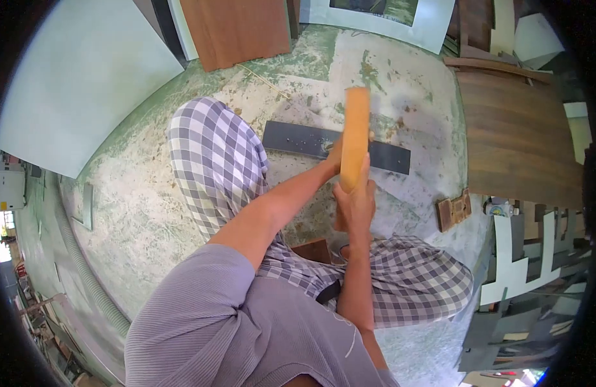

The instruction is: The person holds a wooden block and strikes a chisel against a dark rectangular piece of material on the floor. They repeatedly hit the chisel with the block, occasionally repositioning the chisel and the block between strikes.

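Both hands grasp a wooden board [356,138] held upright in front of the body, arms stretched forward. The right hand [356,200] wraps its lower part; the left hand [335,158] grips just above, mostly hidden behind it. Beyond the hands, a dark strip [298,138] lies on the floor [149,213].

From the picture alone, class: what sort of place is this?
Probably a woodworking shop: brown wood panels lean nearby, a dust hose crosses the dusty floor, and both hands grip a wooden block.
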